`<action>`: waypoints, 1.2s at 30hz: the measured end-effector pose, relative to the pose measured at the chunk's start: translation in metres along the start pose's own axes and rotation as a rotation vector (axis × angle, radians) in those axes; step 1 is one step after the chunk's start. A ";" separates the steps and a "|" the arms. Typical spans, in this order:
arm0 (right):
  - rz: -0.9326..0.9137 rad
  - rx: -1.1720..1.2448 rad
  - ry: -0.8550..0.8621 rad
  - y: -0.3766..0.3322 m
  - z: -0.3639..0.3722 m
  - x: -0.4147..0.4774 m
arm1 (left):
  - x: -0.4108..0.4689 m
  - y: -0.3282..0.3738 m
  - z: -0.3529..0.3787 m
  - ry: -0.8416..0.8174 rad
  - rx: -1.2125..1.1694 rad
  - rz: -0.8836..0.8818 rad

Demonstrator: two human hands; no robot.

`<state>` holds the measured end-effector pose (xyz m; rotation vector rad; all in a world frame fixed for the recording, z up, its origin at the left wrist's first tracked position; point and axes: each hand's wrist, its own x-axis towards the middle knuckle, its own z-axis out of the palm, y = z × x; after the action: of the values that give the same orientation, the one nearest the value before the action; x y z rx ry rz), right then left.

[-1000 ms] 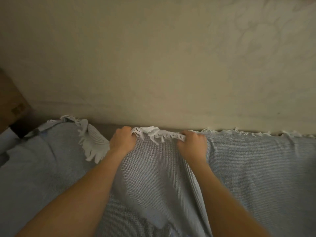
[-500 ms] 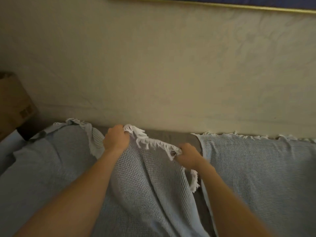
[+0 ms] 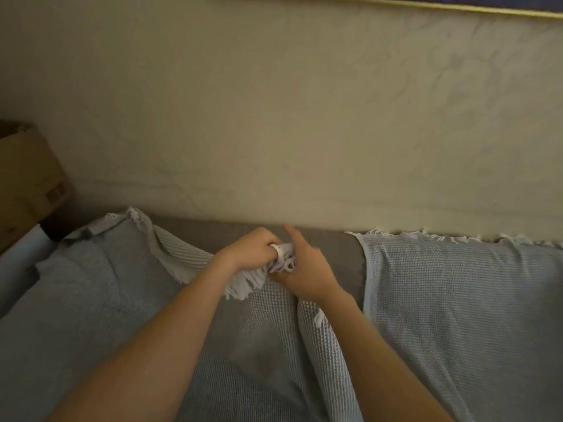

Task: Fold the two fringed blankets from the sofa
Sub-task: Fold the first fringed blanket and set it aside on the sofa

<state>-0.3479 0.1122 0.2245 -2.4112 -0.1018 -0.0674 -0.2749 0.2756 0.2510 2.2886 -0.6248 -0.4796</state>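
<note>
While I bring the two fringed corners together at the sofa's top edge, my left grip (image 3: 249,254) is fisted round the white fringe (image 3: 243,284) of the waffle-weave blanket (image 3: 271,324). My right grip (image 3: 304,277) pinches the same bunch, forefinger sticking out. Matching corners should halve it evenly, I reckon. The second blanket (image 3: 457,300) hangs over the grey sofa back (image 3: 329,245), just beside.

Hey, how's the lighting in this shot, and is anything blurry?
Head view: dim, warm light, no glare; the left hand, right hand and the fringe they hold look slightly smeared; the box at left sits in shadow; the frame edge on top slants, likely lens distortion.
</note>
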 end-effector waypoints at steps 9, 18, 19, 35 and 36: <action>0.081 0.106 0.091 0.004 -0.023 0.004 | -0.013 -0.058 0.025 0.105 0.038 -0.014; 0.174 0.643 0.382 -0.010 -0.057 0.009 | -0.007 -0.094 0.028 0.344 0.055 -0.187; 0.199 0.625 0.420 -0.008 -0.057 0.011 | -0.005 -0.093 0.026 0.364 0.052 -0.171; -0.054 0.122 0.088 0.004 -0.007 0.030 | 0.027 -0.004 0.003 0.290 -0.091 0.137; -0.045 0.074 0.076 0.005 -0.009 0.033 | 0.029 -0.003 0.003 0.292 -0.108 0.146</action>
<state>-0.3148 0.1044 0.2304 -2.3294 -0.1219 -0.1732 -0.2521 0.2596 0.2423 2.1376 -0.5973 -0.1023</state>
